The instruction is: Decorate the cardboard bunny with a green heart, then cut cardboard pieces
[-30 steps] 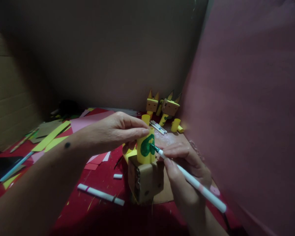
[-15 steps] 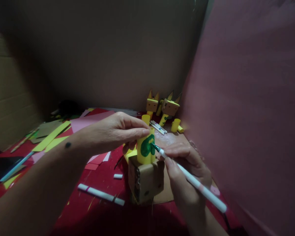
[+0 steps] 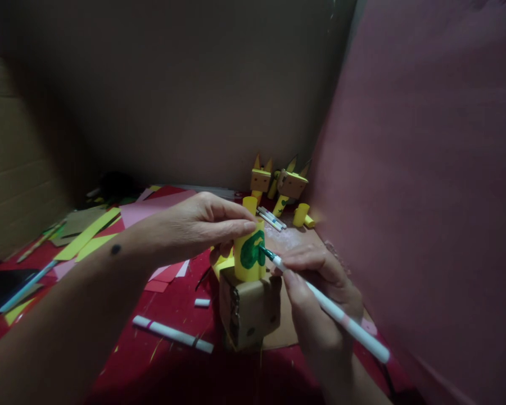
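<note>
My left hand (image 3: pixel 219 222) is closed on the upper part of a yellow paper tube (image 3: pixel 243 270), its thumb and fingers gripping the rim. The tube stands upright on a small cardboard box (image 3: pixel 253 309) with dark dots on its front. A green patch (image 3: pixel 249 253) with a pale yellow gap covers the tube's near side. In my right hand (image 3: pixel 320 281) is a white felt-tip pen (image 3: pixel 341 318), held like a pencil. Its green tip touches the tube at the patch's right part.
A capped marker (image 3: pixel 172 334) and a small white cap (image 3: pixel 202 302) lie on the red cloth (image 3: pixel 160 371). Paper strips (image 3: pixel 88 233) are spread at left. Several markers (image 3: pixel 272 218), yellow tubes (image 3: pixel 301 215) and eared cardboard figures (image 3: pixel 293 183) stand or lie behind. A pink wall (image 3: pixel 425 197) rises at right.
Almost nothing differs. The green has spread slightly around the pale gap, with the pen tip still on the tube and both hands in the same place.
</note>
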`<state>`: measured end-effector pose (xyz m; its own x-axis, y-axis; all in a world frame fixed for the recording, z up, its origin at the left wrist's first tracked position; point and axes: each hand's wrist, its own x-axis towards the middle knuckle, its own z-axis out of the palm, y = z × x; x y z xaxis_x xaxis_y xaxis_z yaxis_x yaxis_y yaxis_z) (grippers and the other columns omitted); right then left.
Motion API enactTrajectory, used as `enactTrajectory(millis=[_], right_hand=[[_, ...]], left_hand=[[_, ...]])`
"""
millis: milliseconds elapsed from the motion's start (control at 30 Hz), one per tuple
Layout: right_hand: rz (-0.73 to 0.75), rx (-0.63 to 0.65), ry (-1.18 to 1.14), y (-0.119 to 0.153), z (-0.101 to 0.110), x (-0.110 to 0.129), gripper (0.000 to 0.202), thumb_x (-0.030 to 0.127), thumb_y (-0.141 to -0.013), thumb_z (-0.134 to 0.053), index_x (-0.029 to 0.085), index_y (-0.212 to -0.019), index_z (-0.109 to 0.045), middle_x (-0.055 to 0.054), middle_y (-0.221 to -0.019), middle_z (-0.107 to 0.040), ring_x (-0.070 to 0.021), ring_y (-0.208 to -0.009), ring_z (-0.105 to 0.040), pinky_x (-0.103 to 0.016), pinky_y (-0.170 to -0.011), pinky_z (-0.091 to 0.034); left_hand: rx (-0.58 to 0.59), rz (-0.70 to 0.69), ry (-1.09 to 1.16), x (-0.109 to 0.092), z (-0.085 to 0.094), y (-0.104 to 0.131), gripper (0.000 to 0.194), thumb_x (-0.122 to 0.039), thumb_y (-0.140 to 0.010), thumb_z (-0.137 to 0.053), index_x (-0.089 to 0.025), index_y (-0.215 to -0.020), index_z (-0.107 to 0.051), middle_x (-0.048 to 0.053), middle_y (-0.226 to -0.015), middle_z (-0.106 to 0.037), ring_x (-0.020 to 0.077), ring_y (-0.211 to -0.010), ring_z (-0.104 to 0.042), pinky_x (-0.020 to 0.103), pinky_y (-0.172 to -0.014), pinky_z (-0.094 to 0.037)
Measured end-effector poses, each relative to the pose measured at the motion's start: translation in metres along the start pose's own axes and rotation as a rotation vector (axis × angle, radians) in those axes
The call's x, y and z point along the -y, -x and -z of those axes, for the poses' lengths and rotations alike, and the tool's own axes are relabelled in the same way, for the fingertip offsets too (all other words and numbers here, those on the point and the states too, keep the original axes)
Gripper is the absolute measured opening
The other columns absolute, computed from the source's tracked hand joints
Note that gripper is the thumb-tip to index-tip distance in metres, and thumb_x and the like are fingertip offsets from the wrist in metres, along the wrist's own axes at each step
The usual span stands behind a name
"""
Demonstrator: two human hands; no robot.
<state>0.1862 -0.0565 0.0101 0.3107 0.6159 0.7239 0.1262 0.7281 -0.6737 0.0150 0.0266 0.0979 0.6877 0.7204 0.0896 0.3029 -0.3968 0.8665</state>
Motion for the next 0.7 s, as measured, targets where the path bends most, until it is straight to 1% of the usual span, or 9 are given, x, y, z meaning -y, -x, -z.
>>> enactTrajectory(millis=[67, 133, 200, 300, 400, 467, 567, 700], right_hand=[[-0.002, -0.012, 0.024, -0.0010, -0.0002, 0.0005, 0.023, 0.003, -0.080, -0.061, 0.025, -0.085, -0.068, 0.002, -0.078, -0.069, -0.0122, -0.072, -0.068, -0.022, -0.063, -0.057], [-0.006, -0.018, 0.044, -0.0012, 0.0000, 0.0005, 0.021, 0.005, -0.081, -0.061, 0.025, -0.085, -0.068, 0.003, -0.075, -0.068, -0.0117, -0.068, -0.066, -0.022, -0.060, -0.055], [-0.006, -0.014, 0.048, -0.0008, 0.0005, -0.0005, 0.020, 0.006, -0.080, -0.062, 0.025, -0.083, -0.067, 0.003, -0.077, -0.068, -0.0124, -0.070, -0.066, -0.024, -0.063, -0.057], [0.009, 0.001, 0.023, 0.0001, 0.0010, -0.0026, 0.022, 0.004, -0.078, -0.061, 0.024, -0.082, -0.067, 0.002, -0.079, -0.069, -0.0142, -0.078, -0.069, -0.026, -0.070, -0.059], [0.006, 0.005, 0.015, -0.0001, 0.0009, -0.0030, 0.022, 0.004, -0.078, -0.061, 0.025, -0.082, -0.067, 0.002, -0.079, -0.069, -0.0141, -0.079, -0.069, -0.026, -0.071, -0.058], [0.002, -0.009, 0.034, -0.0006, 0.0006, -0.0020, 0.020, 0.006, -0.079, -0.062, 0.025, -0.082, -0.066, 0.002, -0.078, -0.068, -0.0138, -0.075, -0.067, -0.026, -0.067, -0.056], [-0.008, -0.020, 0.059, -0.0008, 0.0004, -0.0004, 0.016, 0.009, -0.081, -0.062, 0.024, -0.082, -0.066, 0.003, -0.069, -0.063, -0.0131, -0.064, -0.062, -0.025, -0.058, -0.052], [-0.022, 0.002, 0.057, 0.0004, 0.0013, -0.0008, 0.016, 0.010, -0.083, -0.060, 0.024, -0.087, -0.066, 0.005, -0.065, -0.059, -0.0104, -0.053, -0.055, -0.023, -0.051, -0.048]], left_hand=[[0.002, -0.002, -0.002, -0.0002, -0.0002, 0.0000, 0.022, -0.036, -0.087, -0.062, -0.020, -0.085, -0.077, -0.004, -0.059, -0.060, 0.0073, -0.053, -0.051, 0.015, -0.048, -0.041], [0.000, -0.002, 0.001, -0.0005, -0.0004, -0.0002, 0.022, -0.036, -0.087, -0.062, -0.020, -0.085, -0.077, -0.003, -0.059, -0.060, 0.0072, -0.053, -0.051, 0.015, -0.048, -0.042], [-0.001, 0.002, 0.003, -0.0007, -0.0006, -0.0006, 0.021, -0.035, -0.087, -0.062, -0.020, -0.085, -0.077, -0.004, -0.059, -0.059, 0.0071, -0.053, -0.051, 0.015, -0.048, -0.041], [-0.004, 0.002, 0.006, -0.0009, -0.0010, -0.0011, 0.021, -0.035, -0.086, -0.062, -0.020, -0.085, -0.076, -0.003, -0.059, -0.059, 0.0073, -0.053, -0.051, 0.015, -0.048, -0.041], [-0.005, 0.001, 0.005, -0.0008, -0.0012, -0.0015, 0.021, -0.035, -0.086, -0.062, -0.020, -0.084, -0.076, -0.003, -0.059, -0.059, 0.0073, -0.053, -0.051, 0.015, -0.048, -0.041], [-0.003, 0.002, -0.003, -0.0006, -0.0011, -0.0017, 0.021, -0.036, -0.086, -0.062, -0.020, -0.084, -0.077, -0.004, -0.058, -0.059, 0.0071, -0.053, -0.051, 0.015, -0.047, -0.041], [-0.003, 0.002, 0.000, -0.0002, -0.0006, -0.0018, 0.021, -0.036, -0.087, -0.062, -0.021, -0.085, -0.077, -0.004, -0.059, -0.060, 0.0069, -0.053, -0.051, 0.014, -0.048, -0.041], [0.004, 0.000, 0.017, 0.0002, -0.0001, -0.0015, 0.021, -0.036, -0.087, -0.063, -0.021, -0.085, -0.077, -0.004, -0.059, -0.060, 0.0072, -0.053, -0.052, 0.015, -0.048, -0.041]])
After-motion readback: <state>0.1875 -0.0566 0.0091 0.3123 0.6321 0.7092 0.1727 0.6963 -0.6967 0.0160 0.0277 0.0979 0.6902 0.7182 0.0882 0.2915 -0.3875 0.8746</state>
